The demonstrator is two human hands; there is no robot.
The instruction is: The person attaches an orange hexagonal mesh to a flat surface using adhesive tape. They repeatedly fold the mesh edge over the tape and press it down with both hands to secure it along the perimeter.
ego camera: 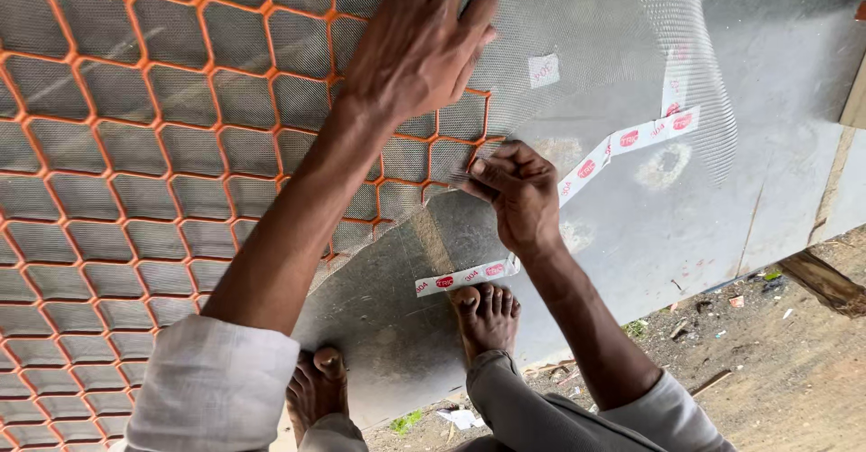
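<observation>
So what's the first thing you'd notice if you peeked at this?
The bright orange diamond-pattern grid filling the left side, laid over fine grey mesh on a grey sheet. In the middle, the left hand presses flat on the mesh while the right hand pinches at the mesh's edge, beside a white tape strip with red marks. Two bare feet stand at the bottom.

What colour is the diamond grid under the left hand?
Orange, in the head view: the diamond grid lies over fine grey mesh, pressed by the left hand.
</observation>
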